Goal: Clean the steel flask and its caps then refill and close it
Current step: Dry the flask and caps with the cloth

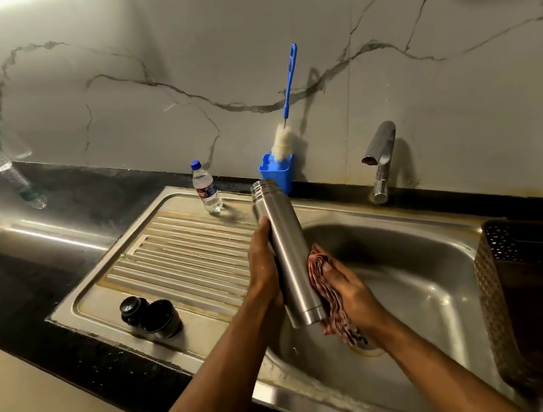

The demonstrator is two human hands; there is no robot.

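We've got the steel flask [287, 255] over the sink [427, 275], left hand [264, 269] fingers wrapped round it, right hand [346, 286] fingers pressing the cloth [319, 268] on. Looks slippery; it could drop.

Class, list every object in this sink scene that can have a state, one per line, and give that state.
Steel flask: uncapped, tilted, held over the basin.
Left hand: gripping the flask.
Right hand: pressing the cloth against the flask.
Two black caps: off, lying on the drainboard.
Tap: no water running.
Small bottle: capped, upright.
Bottle brush: standing in the blue holder.
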